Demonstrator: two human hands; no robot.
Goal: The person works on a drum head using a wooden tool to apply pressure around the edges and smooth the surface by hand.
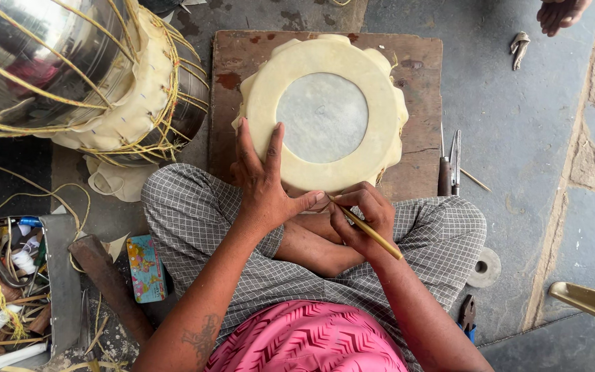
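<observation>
A round cream drum skin [325, 114] with a grey-white centre lies on a brown wooden board [421, 62] in front of my crossed legs. My left hand [263, 182] rests flat on the skin's near-left rim, fingers spread, thumb pointing right. My right hand [363, 217] grips a thin yellow stick tool [370, 231] like a pen, its tip at the skin's near edge beside my left thumb.
A shiny metal drum shell [56, 62] laced with yellow cord and hide stands at upper left. A metal tool tray [15, 289] sits lower left, a small colourful tin [146, 269] beside it. Scissors and an awl [449, 165] lie right of the board, pliers [467, 315] near my right knee. Another person's foot [560, 14] shows at top right.
</observation>
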